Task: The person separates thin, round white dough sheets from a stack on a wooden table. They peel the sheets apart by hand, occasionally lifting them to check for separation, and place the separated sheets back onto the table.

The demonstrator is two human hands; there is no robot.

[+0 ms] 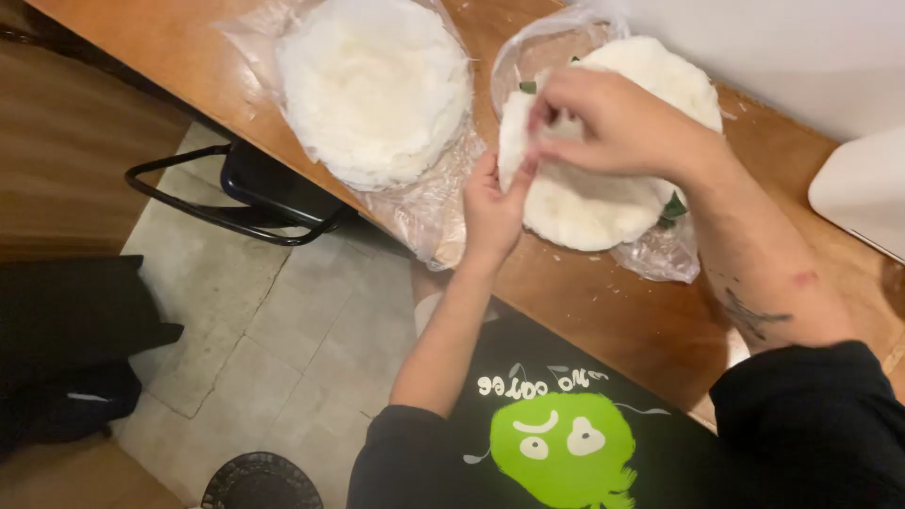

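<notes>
A stack of thin white round sheets [603, 198] lies on a clear plastic bag [660, 259] on the wooden counter [622, 320]. My left hand [490, 207] pinches the near left edge of the top sheet, which is lifted and partly folded. My right hand [617, 123] reaches over the stack and grips the same lifted sheet from above. Small green leaf bits show at the stack's edges. A second, larger stack of white sheets [377, 85] rests to the left on its own plastic bag.
A white object [863, 188] stands at the counter's right end against a pale wall. Below the counter are a black metal chair frame [245, 203], tiled floor, dark bags [66, 349] at left and a round black object [259, 483].
</notes>
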